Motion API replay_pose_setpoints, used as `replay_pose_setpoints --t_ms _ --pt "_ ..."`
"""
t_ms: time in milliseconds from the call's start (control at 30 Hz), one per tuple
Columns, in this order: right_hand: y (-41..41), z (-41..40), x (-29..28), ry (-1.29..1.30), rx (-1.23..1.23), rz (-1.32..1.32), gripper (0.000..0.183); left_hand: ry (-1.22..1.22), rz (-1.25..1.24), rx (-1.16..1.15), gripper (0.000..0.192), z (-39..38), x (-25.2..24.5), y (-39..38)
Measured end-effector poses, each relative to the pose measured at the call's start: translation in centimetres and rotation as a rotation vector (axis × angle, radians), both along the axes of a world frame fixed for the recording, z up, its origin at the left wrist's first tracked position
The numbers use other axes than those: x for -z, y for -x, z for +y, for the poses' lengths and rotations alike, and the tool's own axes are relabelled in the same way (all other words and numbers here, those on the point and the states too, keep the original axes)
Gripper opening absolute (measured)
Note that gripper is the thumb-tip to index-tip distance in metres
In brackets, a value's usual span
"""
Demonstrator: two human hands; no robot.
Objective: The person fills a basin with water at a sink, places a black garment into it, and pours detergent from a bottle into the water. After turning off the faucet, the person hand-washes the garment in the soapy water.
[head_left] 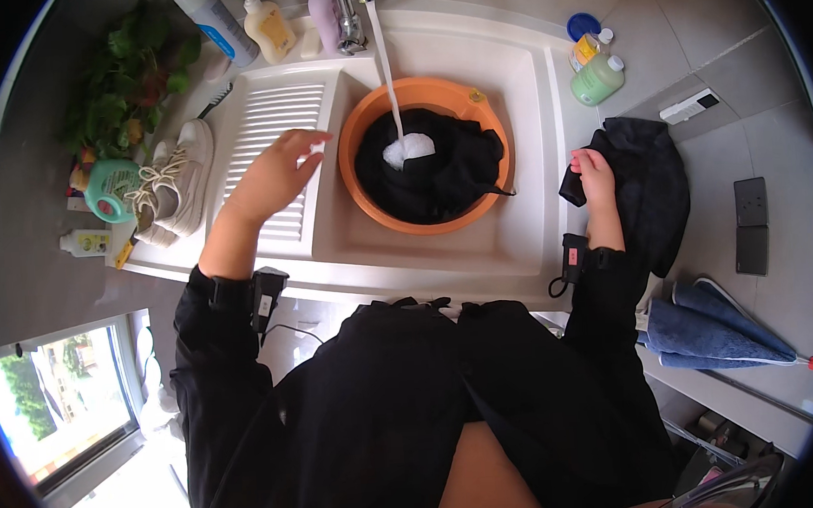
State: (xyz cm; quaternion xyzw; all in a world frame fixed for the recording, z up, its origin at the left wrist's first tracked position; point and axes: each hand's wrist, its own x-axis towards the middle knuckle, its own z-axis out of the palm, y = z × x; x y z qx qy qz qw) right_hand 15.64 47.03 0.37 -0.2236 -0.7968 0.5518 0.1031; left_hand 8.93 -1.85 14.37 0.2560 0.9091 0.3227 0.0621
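Note:
An orange plastic basin [433,226] sits in the white laundry sink [536,141]. Black cloth [457,174] lies bunched in it, and a stream of water from the faucet [353,30] falls onto a patch of white foam [415,146]. Over the ribbed washboard [265,109] of the sink is my left hand [279,171], fingers apart and holding nothing. My right hand [593,173] is at the right edge of the sink, against a dark garment [643,177] draped there; its fingers are bent, and whether they grip the fabric cannot be made out.
Pump bottles [269,28] and a spray can [218,28] line the back left. White shoes [189,176], a scrub brush [216,101], a green detergent jug [113,190] and a leafy plant [124,83] stand left. A green bottle [598,80] is back right; a blue towel [711,329] hangs lower right.

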Motion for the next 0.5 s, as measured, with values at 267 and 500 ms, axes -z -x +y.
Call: replay_pose_setpoints --t_ms 267,500 --pt "-4.5 -2.9 -4.2 0.093 0.063 0.000 0.023 0.006 0.107 -0.008 0.028 -1.9 1.5 8.8" --pt "-7.8 -7.1 -4.9 0.145 0.079 -0.013 0.022 0.090 -0.030 0.001 0.036 0.1 4.2 15.0"
